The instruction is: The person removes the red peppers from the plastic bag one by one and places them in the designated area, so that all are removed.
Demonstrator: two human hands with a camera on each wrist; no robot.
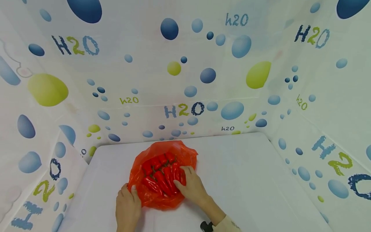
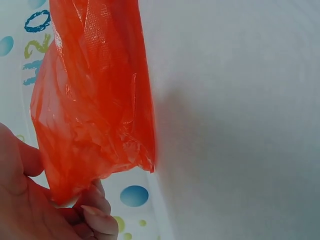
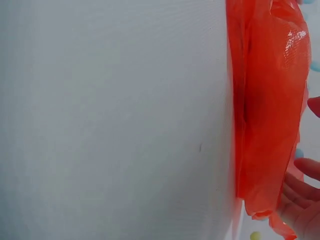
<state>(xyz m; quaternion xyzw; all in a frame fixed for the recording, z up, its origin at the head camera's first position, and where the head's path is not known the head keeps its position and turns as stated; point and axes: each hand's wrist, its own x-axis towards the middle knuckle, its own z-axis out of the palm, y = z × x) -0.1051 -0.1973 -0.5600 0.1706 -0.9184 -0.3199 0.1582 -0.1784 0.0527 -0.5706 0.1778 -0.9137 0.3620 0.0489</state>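
Note:
A thin red plastic bag (image 1: 162,203) lies on the white table with its mouth spread wide. Several glossy red peppers (image 1: 162,182) with green stems lie inside it in two rough rows. At the bag's left edge, my left hand (image 1: 127,204) holds the plastic between thumb and fingers; the left wrist view shows the film (image 2: 95,125) in its grasp. My right hand (image 1: 193,187) reaches over the right rim, thumb and fingers about a pepper at the right end of the near row. In the right wrist view, the bag's side (image 3: 270,115) hides that pepper.
The white table (image 1: 246,180) extends to the right of the bag. Walls of white sheet (image 1: 150,80) printed with blue and green drops stand behind and on both sides. A small black object (image 1: 206,226) shows by the right wrist.

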